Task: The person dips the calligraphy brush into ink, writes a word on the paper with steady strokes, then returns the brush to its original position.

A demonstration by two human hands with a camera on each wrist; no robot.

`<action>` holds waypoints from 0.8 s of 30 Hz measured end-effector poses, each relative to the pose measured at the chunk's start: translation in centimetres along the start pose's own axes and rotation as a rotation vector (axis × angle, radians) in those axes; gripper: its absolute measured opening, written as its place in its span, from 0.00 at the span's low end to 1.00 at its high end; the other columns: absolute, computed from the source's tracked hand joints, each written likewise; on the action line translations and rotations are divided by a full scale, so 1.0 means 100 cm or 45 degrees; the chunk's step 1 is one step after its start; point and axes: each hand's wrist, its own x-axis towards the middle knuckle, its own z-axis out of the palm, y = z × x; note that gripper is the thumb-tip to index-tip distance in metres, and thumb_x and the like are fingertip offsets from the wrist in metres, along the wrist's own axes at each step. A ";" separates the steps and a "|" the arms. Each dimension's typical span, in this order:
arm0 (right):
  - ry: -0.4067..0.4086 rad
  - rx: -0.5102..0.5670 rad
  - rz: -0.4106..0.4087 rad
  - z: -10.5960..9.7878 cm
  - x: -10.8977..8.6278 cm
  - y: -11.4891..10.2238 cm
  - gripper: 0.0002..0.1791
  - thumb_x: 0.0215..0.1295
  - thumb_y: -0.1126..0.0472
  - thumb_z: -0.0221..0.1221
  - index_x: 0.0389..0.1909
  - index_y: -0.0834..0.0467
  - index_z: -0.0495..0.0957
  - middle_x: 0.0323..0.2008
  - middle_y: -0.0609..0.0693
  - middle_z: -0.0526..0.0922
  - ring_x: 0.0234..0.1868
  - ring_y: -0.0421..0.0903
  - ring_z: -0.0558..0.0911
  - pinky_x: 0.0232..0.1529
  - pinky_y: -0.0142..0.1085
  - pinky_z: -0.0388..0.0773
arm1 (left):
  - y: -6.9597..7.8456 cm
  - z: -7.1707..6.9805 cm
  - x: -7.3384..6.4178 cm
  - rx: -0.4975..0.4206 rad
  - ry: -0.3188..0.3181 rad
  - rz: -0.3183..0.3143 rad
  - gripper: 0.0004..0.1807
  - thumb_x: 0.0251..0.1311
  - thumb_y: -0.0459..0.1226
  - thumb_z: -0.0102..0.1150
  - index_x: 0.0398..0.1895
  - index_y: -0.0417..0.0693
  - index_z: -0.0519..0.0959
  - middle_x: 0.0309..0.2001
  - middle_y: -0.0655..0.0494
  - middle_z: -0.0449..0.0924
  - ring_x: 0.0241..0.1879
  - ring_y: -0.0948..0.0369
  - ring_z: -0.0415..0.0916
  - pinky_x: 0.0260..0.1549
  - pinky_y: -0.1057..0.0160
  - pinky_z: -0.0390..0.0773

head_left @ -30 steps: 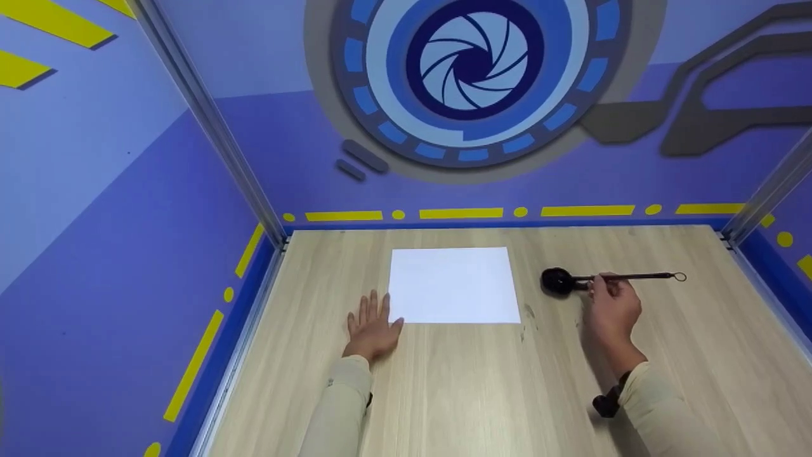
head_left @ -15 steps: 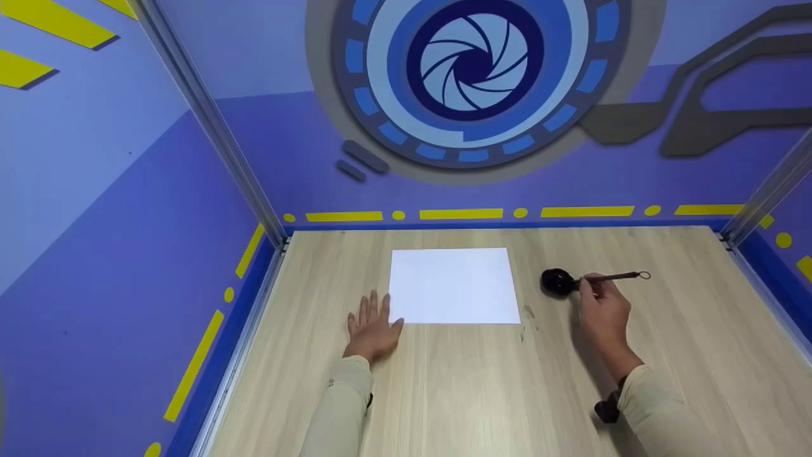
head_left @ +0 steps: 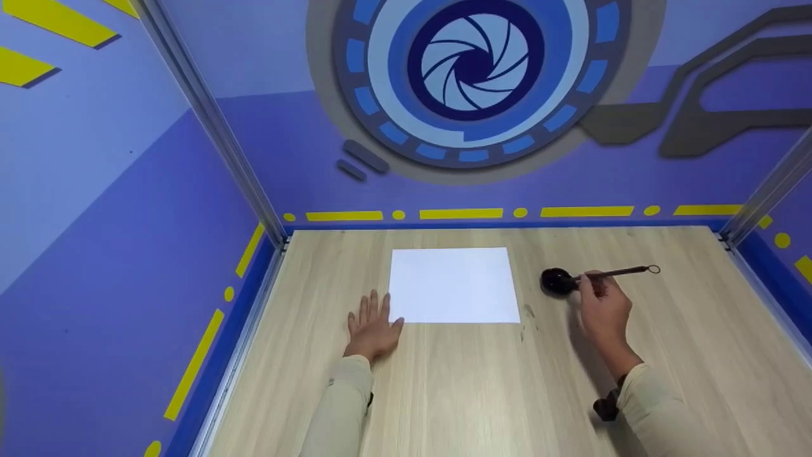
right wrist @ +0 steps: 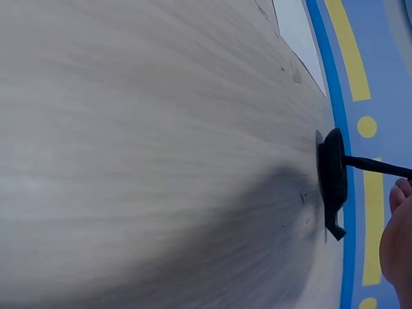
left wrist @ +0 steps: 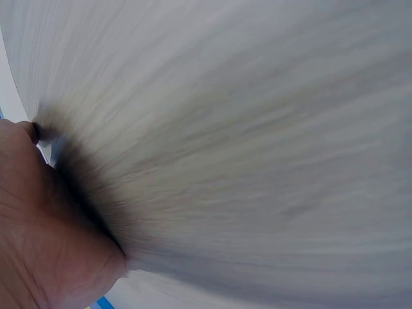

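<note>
My right hand (head_left: 606, 311) pinches the dark shaft of a calligraphy brush (head_left: 625, 271), which has a wire loop at its far end. The brush head is down in a small black ink dish (head_left: 557, 281) with a short handle. In the right wrist view the brush (right wrist: 380, 167) slants into the dish (right wrist: 332, 168); its bristles are hidden by the rim. A blank white sheet of paper (head_left: 453, 285) lies left of the dish. At its lower left corner my left hand (head_left: 373, 330) lies with fingers spread, index finger and thumb at the paper's edge.
The light wooden table (head_left: 469, 387) meets a blue-purple patterned wall (head_left: 266, 152) at the back and sides. Small dark smudges (head_left: 530, 317) mark the wood between paper and dish. Metal posts (head_left: 216, 120) stand in the corners.
My right hand has shifted slightly left. The brush's looped end first swung left, then rose a little to the right. Left hand, paper and dish stay put.
</note>
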 end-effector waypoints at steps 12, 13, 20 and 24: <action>0.044 -0.003 0.108 -0.007 0.006 0.012 0.17 0.78 0.49 0.60 0.50 0.57 0.87 0.38 0.47 0.90 0.35 0.26 0.80 0.37 0.20 0.73 | 0.000 0.001 -0.001 -0.011 0.015 0.010 0.40 0.83 0.59 0.35 0.90 0.55 0.43 0.90 0.46 0.30 0.90 0.43 0.27 0.84 0.31 0.32; 0.042 0.004 0.104 -0.008 0.006 0.012 0.17 0.78 0.48 0.60 0.50 0.57 0.87 0.40 0.48 0.90 0.36 0.26 0.80 0.38 0.20 0.73 | 0.000 0.001 -0.001 -0.009 0.013 0.007 0.41 0.83 0.59 0.35 0.90 0.55 0.43 0.90 0.47 0.30 0.90 0.44 0.27 0.84 0.31 0.31; 0.035 0.019 0.032 -0.009 0.008 0.011 0.17 0.79 0.49 0.60 0.55 0.55 0.88 0.47 0.54 0.91 0.39 0.23 0.80 0.40 0.18 0.73 | 0.002 0.000 -0.002 -0.027 0.012 -0.009 0.41 0.83 0.59 0.36 0.90 0.56 0.43 0.90 0.48 0.28 0.90 0.45 0.25 0.84 0.32 0.30; 0.018 -0.023 0.015 -0.008 0.005 0.013 0.16 0.79 0.50 0.59 0.55 0.55 0.87 0.48 0.56 0.92 0.39 0.22 0.79 0.40 0.18 0.73 | 0.002 -0.001 -0.002 -0.034 0.006 -0.012 0.41 0.83 0.59 0.35 0.90 0.56 0.42 0.90 0.48 0.28 0.90 0.45 0.25 0.84 0.32 0.30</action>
